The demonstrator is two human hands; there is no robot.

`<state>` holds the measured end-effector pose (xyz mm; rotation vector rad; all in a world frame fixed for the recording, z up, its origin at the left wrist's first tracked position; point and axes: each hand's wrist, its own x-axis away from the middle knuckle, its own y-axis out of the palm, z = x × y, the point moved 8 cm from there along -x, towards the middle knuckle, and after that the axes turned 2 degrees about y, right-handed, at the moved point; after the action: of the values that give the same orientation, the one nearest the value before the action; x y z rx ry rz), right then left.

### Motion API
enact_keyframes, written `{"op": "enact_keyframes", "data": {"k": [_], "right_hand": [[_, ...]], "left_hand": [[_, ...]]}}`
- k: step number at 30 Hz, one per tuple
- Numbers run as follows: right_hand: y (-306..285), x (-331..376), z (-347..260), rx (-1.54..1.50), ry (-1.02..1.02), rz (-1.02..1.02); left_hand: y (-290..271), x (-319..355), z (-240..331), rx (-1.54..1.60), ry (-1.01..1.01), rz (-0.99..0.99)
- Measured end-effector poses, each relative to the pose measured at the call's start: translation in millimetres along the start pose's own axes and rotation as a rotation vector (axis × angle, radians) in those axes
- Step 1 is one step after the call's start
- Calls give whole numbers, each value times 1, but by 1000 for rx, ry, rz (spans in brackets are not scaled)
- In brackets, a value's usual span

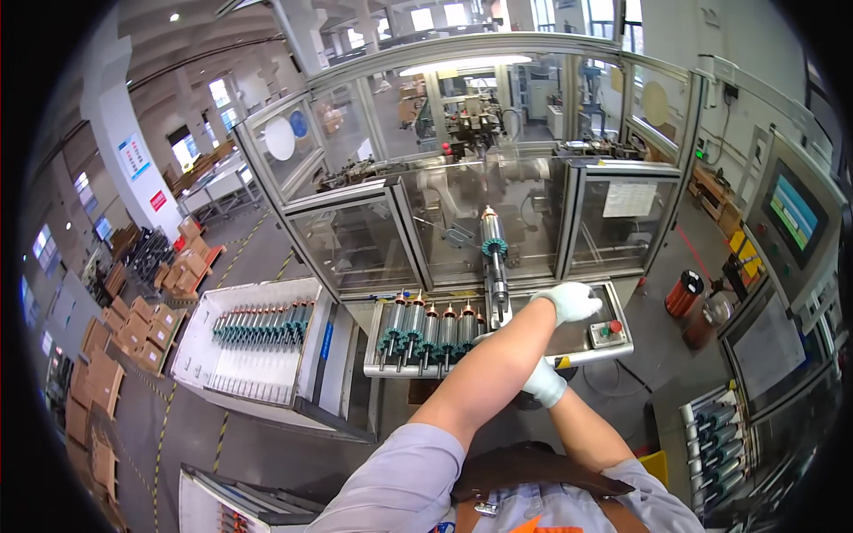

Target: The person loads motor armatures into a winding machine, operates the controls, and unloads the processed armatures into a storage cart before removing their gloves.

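My arms cross in front of the machine, both hands in white gloves. My left hand (576, 302) reaches over to the right part of the machine's shelf, its fingers curled; their inside is hidden. Beneath the left forearm is my right hand (545, 384), by the shelf's front edge, its fingers hidden behind that arm. A motor armature (492, 233) with green windings and a copper-coloured end stands in the machine's opening, its shaft in a metal holder (499, 289). Left of my hands, several more armatures (430, 333) stand in a row on the shelf (524, 360).
A control box (609, 333) with a red button sits at the shelf's right end. Framed clear panels (355, 244) flank the opening. At left, a white bin (253, 369) holds rows of armatures. A screen panel (793, 211) and another armature rack (716, 440) are at right.
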<state>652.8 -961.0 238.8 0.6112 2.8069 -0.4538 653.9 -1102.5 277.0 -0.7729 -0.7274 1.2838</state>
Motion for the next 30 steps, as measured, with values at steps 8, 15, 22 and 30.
{"op": "enact_keyframes", "data": {"k": [8,15,22,30], "right_hand": [[0,8,46,169,-49,35],[-3,5,55,221,-81,19],[-2,-2,51,163,-80,25],[0,2,46,98,-72,44]], "left_hand": [[-5,3,4,-68,-60,-33],[-4,11,5,-7,-74,16],[-2,7,-2,-41,-81,16],[-2,6,-3,-25,-109,2]]}}
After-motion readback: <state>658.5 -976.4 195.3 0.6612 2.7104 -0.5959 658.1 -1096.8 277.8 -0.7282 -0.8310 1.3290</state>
